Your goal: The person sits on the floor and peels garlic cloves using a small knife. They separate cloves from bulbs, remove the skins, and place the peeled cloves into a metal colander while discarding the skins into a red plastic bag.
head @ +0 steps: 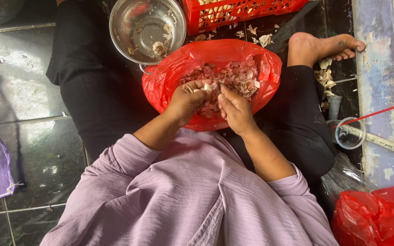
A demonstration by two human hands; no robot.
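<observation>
Red plastic bag (270,68) sits open between our knees, heaped with papery garlic skins (238,77). We pinch a garlic clove (208,86) in the fingertips of our left hand (185,100), right over the bag, while our right hand (234,109) closes thumb and finger on its skin. Best, we judge, to keep the clove low above the heap so peel falls inside, strip from the tip, and keep bare cloves for the steel colander (147,29) just beyond
</observation>
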